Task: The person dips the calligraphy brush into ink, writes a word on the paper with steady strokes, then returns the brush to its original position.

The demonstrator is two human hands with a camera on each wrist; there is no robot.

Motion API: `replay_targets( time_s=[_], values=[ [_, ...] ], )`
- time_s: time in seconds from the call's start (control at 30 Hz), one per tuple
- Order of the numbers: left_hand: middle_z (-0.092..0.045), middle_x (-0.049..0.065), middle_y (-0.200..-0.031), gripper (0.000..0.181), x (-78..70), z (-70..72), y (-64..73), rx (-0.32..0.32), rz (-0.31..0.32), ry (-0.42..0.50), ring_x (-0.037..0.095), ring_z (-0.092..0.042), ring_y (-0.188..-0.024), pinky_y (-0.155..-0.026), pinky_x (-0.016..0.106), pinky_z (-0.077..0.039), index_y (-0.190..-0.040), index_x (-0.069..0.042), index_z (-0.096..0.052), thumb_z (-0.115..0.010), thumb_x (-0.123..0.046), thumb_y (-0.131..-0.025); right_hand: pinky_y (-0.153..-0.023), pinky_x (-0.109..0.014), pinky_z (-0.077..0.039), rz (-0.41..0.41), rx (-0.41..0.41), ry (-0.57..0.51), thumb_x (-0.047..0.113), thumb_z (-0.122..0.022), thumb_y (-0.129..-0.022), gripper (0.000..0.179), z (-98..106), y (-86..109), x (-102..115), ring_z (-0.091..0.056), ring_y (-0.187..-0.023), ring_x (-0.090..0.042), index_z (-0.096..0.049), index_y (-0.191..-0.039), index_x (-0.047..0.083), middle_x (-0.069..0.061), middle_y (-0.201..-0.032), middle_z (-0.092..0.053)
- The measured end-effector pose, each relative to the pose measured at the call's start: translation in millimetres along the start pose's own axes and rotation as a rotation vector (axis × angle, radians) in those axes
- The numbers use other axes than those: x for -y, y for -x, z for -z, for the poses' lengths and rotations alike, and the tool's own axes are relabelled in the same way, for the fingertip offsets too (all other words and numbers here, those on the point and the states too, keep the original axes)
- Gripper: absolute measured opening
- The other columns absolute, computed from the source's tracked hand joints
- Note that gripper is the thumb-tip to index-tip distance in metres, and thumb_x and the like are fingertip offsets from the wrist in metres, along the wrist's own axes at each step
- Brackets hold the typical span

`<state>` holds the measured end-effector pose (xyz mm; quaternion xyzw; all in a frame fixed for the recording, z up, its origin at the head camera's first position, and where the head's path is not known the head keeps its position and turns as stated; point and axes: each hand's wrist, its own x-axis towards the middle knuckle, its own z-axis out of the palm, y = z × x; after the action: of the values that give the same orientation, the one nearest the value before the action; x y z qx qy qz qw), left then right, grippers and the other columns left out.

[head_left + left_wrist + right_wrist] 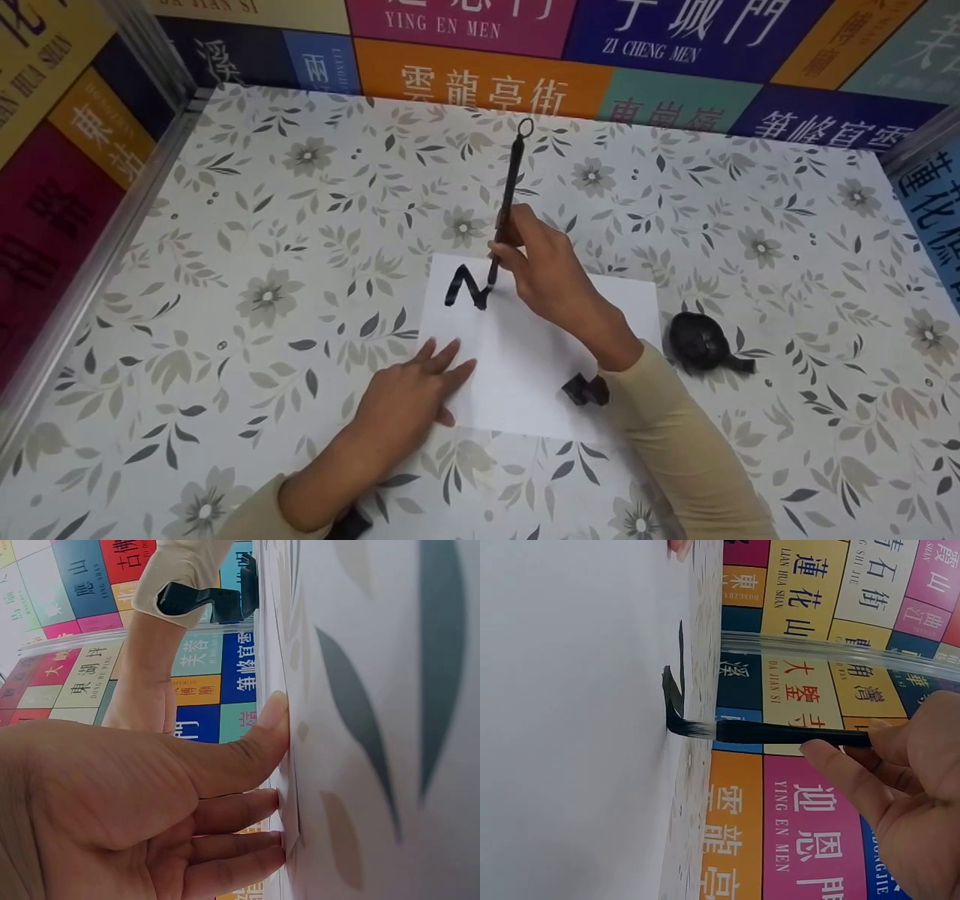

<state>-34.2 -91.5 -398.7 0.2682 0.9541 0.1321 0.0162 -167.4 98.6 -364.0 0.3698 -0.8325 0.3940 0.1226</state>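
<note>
Holding brush (512, 176): right hand (546, 271), frame centre
Touching paper (536, 382): left hand (405, 399), fingers spread, lower centre
Strokes (471, 285): black, mid-frame

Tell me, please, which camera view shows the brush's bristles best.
The right wrist view: the bristles appear close and unobstructed, bent against the paper. The head view shows them small, at the black stroke; the left wrist view shows none.

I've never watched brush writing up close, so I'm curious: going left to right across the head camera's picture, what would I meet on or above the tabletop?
Left hand → brush, held in the right hand → black round object.
</note>
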Motion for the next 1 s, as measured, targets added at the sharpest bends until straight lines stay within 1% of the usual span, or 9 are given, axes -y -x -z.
replay_targets(
  time_s=[0.2, 0.43, 0.67, 0.87, 1.0],
  values=[
    [-0.054, 0.015, -0.134, 0.061, -0.1, -0.1, 0.2, -0.003, -0.004, 0.004, 0.037, -0.052, -0.120, -0.061, 0.036, -0.053, -0.128, -0.014, -0.064, -0.076, -0.029, -0.070, -0.071, -0.021, -0.053, 0.010, -0.028, -0.004, 0.007, -0.055, -0.095, 0.017, -1, -0.1, -5, -0.065, -0.085, -0.016, -0.046, -0.107, 0.000, -0.010, -0.089, -0.059],
    [-0.055, 0.016, -0.133, 0.058, -0.3, 0.3, 1.0, -0.017, -0.019, -0.029, 0.036, -0.053, -0.119, -0.063, 0.036, -0.055, -0.127, -0.014, -0.064, -0.076, -0.027, -0.071, -0.069, -0.022, -0.053, 0.033, -0.054, 0.021, 0.006, -0.055, -0.095, 0.018, -2, -0.9, -9, -0.065, -0.085, -0.016, -0.046, -0.108, -0.001, -0.011, -0.091, -0.058],
    [-0.055, 0.016, -0.132, 0.059, -0.1, -0.6, 1.0, -0.028, -0.029, -0.045, 0.036, -0.054, -0.118, -0.063, 0.035, -0.054, -0.127, -0.015, -0.064, -0.078, -0.027, -0.071, -0.070, -0.021, -0.052, 0.006, -0.077, 0.039, 0.007, -0.056, -0.095, 0.017, -3, -1.3, -11, -0.064, -0.085, -0.014, -0.047, -0.108, 0.001, -0.009, -0.090, -0.058],
    [-0.055, 0.015, -0.132, 0.058, -0.3, -1.1, 0.4, -0.030, -0.027, -0.043, 0.036, -0.054, -0.118, -0.062, 0.035, -0.054, -0.126, -0.015, -0.065, -0.077, -0.028, -0.071, -0.070, -0.022, -0.052, 0.006, -0.104, 0.059, 0.007, -0.058, -0.094, 0.018, -3, -0.5, -13, -0.064, -0.084, -0.015, -0.048, -0.106, -0.001, -0.008, -0.089, -0.059],
    [-0.055, 0.015, -0.132, 0.058, -0.2, -1.2, 0.5, -0.034, -0.028, -0.045, 0.036, -0.054, -0.118, -0.059, 0.034, -0.053, -0.126, -0.015, -0.065, -0.077, -0.028, -0.071, -0.071, -0.024, -0.052, 0.008, -0.121, 0.067, 0.006, -0.059, -0.093, 0.018, -4, 0.0, -14, -0.064, -0.085, -0.015, -0.048, -0.107, 0.001, -0.008, -0.089, -0.060]
  ],
)
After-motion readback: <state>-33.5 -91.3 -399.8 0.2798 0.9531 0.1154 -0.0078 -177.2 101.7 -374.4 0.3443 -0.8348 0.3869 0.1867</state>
